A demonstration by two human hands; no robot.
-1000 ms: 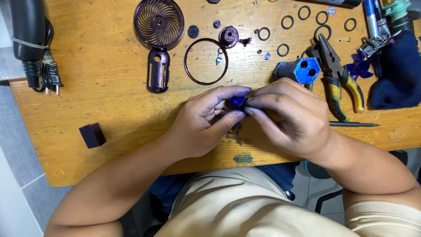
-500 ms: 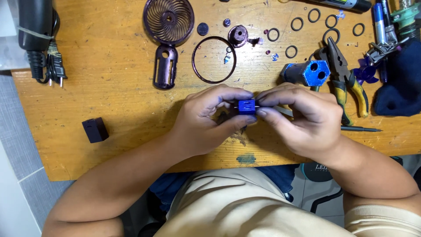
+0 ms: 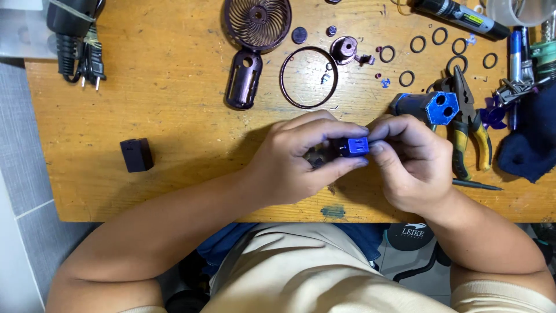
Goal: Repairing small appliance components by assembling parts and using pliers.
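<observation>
Wooden bench [image 3: 174, 116] strewn with parts lies beneath your hands. Both your left hand [image 3: 295, 156] and right hand [image 3: 414, 162] now pinch the small blue block [image 3: 354, 146] between fingertips, its slotted face turned up since a moment ago.

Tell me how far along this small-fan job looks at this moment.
Done: the fan is apart; its grille with handle, a loose ring and small black rings lie spread on the table. In hand: left hand and right hand pinch a small blue block between fingertips. Left: every other part lies separate, and the pliers sit unused.
</observation>
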